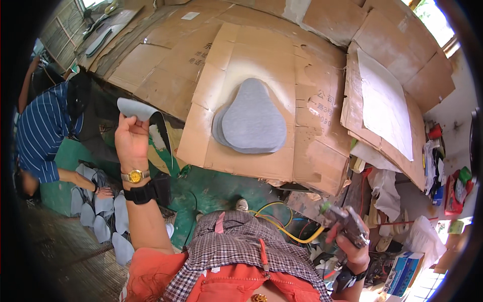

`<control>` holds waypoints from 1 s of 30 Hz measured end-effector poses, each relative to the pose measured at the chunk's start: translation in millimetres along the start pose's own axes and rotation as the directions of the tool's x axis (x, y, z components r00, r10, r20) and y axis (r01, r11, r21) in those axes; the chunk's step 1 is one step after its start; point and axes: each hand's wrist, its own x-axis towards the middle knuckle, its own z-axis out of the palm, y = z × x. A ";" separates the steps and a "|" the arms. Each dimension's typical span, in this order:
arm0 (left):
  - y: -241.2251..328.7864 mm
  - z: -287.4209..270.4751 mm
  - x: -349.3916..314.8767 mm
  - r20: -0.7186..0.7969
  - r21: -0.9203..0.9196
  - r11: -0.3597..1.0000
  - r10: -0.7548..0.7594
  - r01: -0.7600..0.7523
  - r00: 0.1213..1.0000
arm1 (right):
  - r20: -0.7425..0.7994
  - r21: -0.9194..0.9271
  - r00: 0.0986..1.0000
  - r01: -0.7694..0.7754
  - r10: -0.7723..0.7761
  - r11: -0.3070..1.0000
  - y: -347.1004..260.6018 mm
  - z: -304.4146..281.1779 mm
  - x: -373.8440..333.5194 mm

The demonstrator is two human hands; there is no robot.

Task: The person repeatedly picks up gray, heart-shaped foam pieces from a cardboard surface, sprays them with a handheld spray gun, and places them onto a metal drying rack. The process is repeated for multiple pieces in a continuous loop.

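My left hand (132, 141) is raised left of the cardboard-covered table (198, 148). Its thumb and fingers pinch a thin grey sheet piece (135, 107) that curls over and shows a dark underside. Low on the right, my right hand (353, 251) is wrapped round a metal spray gun (349, 227), joined to a yellow hose (302, 237). A stack of grey rounded-triangle sheet pieces (254, 121) lies on the cardboard, its lower layers slightly offset to the left. Pale overspray surrounds the stack.
At the left, a co-worker in a striped shirt (43, 131) bends over grey pieces (102, 229) spread on a rack. A cardboard panel with white paper (385, 100) leans at the right. Plastic bags (385, 189) and a blue box (404, 274) crowd the right side.
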 end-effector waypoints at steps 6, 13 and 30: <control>3.1 -23.8 -18.5 -0.074 -0.039 0.999 -0.038 0.035 0.997 | -0.193 -0.064 0.971 0.129 -0.139 0.990 -9.4 28.4 37.5; 0.9 -24.3 -21.7 -0.085 -0.058 0.998 -0.029 0.024 0.996 | -0.311 -0.222 0.938 0.082 -0.150 0.972 -15.5 17.5 11.9; -17.0 -9.5 -37.3 -0.098 -0.062 0.997 -0.052 0.046 0.994 | -0.076 0.003 0.996 0.041 -0.041 0.999 -2.6 18.2 15.0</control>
